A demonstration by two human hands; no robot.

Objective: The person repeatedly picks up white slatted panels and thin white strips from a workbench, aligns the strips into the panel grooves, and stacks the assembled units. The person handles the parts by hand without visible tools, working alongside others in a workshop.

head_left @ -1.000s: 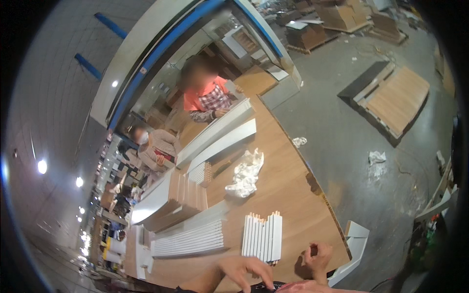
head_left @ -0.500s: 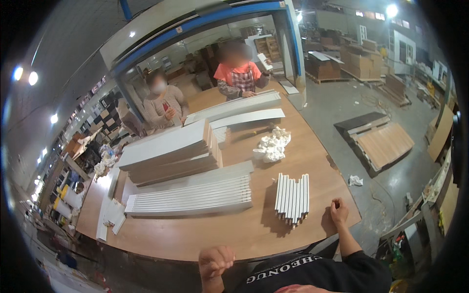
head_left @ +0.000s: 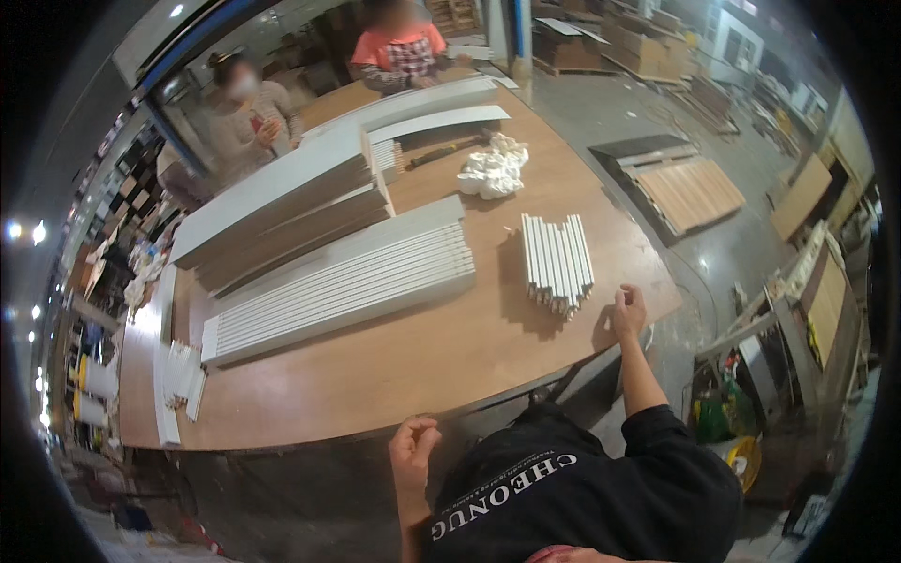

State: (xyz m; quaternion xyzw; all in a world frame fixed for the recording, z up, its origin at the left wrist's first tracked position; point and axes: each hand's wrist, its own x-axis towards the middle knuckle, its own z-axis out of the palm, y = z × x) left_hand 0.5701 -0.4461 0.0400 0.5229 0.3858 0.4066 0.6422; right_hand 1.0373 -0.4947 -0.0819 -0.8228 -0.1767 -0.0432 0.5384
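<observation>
My left hand [head_left: 414, 445] is raised in front of the table's near edge, fingers curled in loosely, with nothing visible in it. Over the table's right corner, my right hand [head_left: 629, 311] is loosely closed too, and I see nothing in its fingers. Close to its left lies a stack of narrow white strips [head_left: 557, 261] with uneven ends. A long row of white-edged panels [head_left: 347, 293] rests side by side left of that stack, touched by neither hand.
A tall pile of long white-topped boards [head_left: 282, 202] stands behind the row. Crumpled white cloth [head_left: 493, 169] and a dark-handled tool [head_left: 445, 153] lie farther back. Short white pieces [head_left: 182, 375] sit at the left. Two people [head_left: 399, 52] work across the wooden table [head_left: 319, 399].
The view has tilted down and shifted, so the table sits higher and more of my shirt shows. Across the table, a person's raised white piece has come down. My hands stay empty.
</observation>
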